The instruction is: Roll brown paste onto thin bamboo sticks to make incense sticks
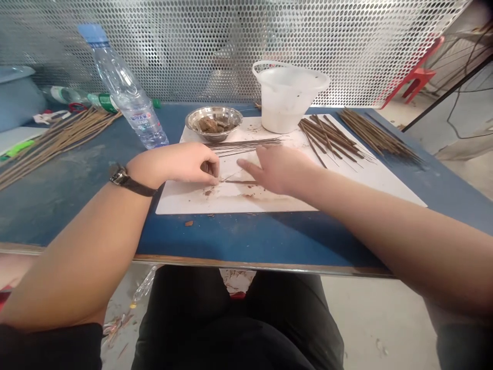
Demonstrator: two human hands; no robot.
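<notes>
My left hand [188,162] rests on the white board [185,198], thumb and forefinger pinched at the thin bare end of an incense stick [241,182]. The brown coated part of that stick runs right, under my right hand [279,167]. Stretched out flat, my right hand covers the stick's far portion, its thumb pointing left. Beyond both hands lie several thin dark sticks [246,145]. A steel bowl [214,134] with brown clumps of paste stands behind my left hand. Thicker brown-coated incense sticks [333,136] lie fanned out at the board's right.
A white plastic bucket [283,110] stands at the back of the board. To the left are a water bottle [129,92] and long thin sticks [65,136]. Another stick bundle [375,131] lies far right. Perforated metal [173,51] borders the blue table [231,239].
</notes>
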